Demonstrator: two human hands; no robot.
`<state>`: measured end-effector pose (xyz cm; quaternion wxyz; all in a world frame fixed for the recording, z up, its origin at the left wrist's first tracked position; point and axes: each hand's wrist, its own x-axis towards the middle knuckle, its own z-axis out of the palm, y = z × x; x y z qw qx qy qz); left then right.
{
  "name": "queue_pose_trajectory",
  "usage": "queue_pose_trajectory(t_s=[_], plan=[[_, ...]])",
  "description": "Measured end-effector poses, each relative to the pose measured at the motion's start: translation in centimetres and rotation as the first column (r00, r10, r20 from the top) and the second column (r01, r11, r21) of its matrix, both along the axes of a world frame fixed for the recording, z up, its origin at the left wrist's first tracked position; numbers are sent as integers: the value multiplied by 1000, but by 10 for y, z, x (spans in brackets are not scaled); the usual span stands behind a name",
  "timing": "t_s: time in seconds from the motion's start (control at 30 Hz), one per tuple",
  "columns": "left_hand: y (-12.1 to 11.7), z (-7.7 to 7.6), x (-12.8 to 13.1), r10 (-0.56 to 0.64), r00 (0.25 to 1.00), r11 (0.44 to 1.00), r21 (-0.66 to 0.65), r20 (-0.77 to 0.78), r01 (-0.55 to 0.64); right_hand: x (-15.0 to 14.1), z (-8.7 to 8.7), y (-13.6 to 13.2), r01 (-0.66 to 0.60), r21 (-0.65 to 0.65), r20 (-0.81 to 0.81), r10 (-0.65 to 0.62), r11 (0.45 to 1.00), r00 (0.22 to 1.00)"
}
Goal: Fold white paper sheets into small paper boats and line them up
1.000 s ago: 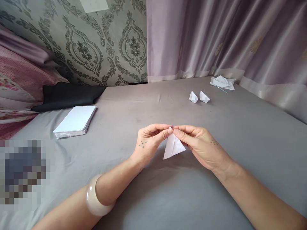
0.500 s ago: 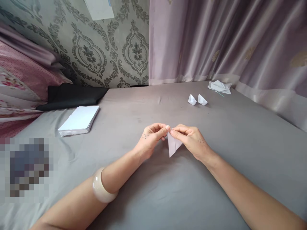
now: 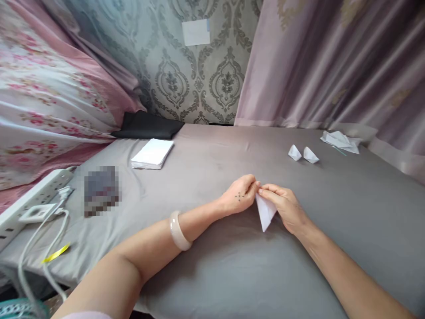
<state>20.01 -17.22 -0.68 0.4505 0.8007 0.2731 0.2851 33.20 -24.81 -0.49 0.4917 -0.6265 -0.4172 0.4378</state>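
A folded piece of white paper (image 3: 265, 213) hangs point-down between my hands, above the grey sheet (image 3: 212, 266). My left hand (image 3: 241, 195) is closed, its thumb and fingers pinching the paper's upper corner. Close beside it, my right hand (image 3: 288, 204) pinches the same upper edge between thumb and fingers and covers part of the right side. Farther back on the sheet stand two small folded paper boats (image 3: 294, 153), side by side. A light bangle (image 3: 179, 231) circles my left forearm.
A stack of white paper (image 3: 152, 153) lies at the left, in front of black cloth (image 3: 149, 125). Folded papers (image 3: 340, 141) lie at the far right by the curtain (image 3: 315, 66). A white power strip (image 3: 33, 199) with cables and a yellow strip (image 3: 56, 253) are at the left edge.
The view has swung left, bringing the power strip into sight. My left hand has turned over more, its back now facing up. Both hands still pinch the folded paper.
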Motion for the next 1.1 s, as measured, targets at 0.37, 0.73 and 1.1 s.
queue_pose_trajectory(t_s=[0.37, 0.73, 1.1], plan=[[3, 0, -6, -81, 995, 932, -349, 59, 96, 1, 3, 1, 56, -12, -157, -57, 998, 986], [-2, 0, 2, 14, 955, 856, -497, 298, 142, -4, 1, 3, -38, 46, -169, 46, 998, 985], [-5, 1, 0, 36, 960, 846, -520, 276, 118, -9, 7, -2, -25, 74, -246, 42, 997, 968]])
